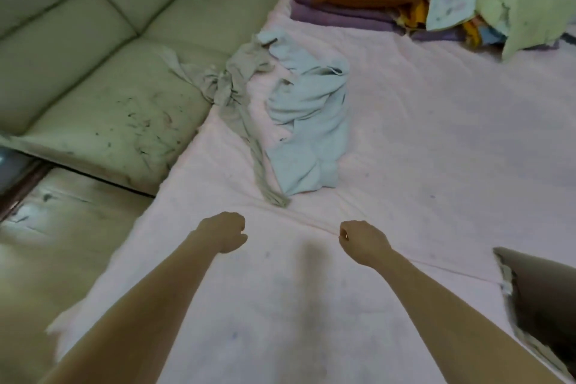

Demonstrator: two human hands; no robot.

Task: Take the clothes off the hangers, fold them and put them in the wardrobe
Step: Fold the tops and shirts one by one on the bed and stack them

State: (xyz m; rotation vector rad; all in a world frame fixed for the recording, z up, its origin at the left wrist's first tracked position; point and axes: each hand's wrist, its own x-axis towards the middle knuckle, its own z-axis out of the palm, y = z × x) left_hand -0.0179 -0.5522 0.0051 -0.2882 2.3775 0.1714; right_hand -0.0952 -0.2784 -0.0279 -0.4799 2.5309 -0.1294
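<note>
Both the left hand (223, 232) and the right hand (361, 241) are hovering with each grip curled together on nothing over the near middle of the bed (436, 134), while the crumpled clothes (299, 121) are lying beyond them, by its left edge.
</note>
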